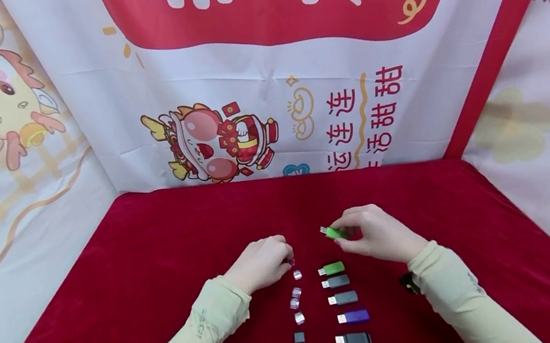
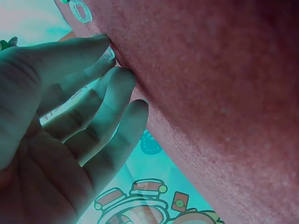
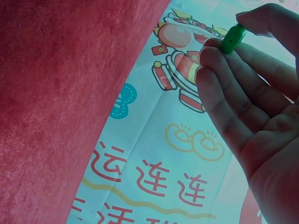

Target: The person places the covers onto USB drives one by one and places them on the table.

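My right hand [image 1: 376,233] pinches a green USB flash drive [image 1: 333,233] above the cloth, its metal plug pointing left. In the right wrist view the drive [image 3: 233,39] sits between the thumb and fingertips. On the left, my left hand [image 1: 261,262] is down at the cloth and pinches a small clear cap [image 2: 109,53] between thumb and finger; the fingers hide most of it. Just below that hand lies another clear cap [image 1: 297,275], at the top of a column of caps.
Beside the caps runs a column of flash drives: a green one [image 1: 332,269], two grey ones, a purple one [image 1: 353,317] and a black one [image 1: 354,340]. A black cap [image 1: 299,338] ends the cap column. Red cloth [image 1: 167,304] covers the table; a printed curtain [image 1: 240,71] hangs behind.
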`<state>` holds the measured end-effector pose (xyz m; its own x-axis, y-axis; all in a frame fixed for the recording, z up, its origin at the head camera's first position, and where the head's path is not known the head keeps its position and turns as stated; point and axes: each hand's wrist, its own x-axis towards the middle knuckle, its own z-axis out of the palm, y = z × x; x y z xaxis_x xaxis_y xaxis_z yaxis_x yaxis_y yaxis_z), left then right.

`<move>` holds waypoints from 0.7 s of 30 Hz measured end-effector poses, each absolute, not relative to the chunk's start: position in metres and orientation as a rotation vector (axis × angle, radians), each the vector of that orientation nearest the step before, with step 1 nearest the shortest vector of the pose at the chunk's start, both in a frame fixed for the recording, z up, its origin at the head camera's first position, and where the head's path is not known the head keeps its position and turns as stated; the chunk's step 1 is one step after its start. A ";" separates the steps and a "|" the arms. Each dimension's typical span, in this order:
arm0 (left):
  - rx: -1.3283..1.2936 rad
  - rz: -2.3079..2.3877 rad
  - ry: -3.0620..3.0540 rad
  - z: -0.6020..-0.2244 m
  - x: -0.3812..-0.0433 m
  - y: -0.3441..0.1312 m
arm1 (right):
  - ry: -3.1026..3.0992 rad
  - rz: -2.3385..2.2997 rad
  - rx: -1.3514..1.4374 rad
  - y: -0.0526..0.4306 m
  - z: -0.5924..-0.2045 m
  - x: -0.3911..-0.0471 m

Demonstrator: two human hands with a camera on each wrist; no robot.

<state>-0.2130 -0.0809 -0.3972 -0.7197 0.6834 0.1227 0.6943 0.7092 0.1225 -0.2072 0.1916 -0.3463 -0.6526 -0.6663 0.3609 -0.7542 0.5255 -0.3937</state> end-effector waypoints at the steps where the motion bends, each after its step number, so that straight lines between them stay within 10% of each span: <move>1: -1.149 -0.247 -2.835 -0.398 -0.213 -0.081 | -2.597 0.791 1.217 0.192 -0.346 -0.207; 21: -1.152 -0.182 -2.785 -0.400 -0.213 -0.080 | -2.619 0.748 1.203 0.189 -0.350 -0.207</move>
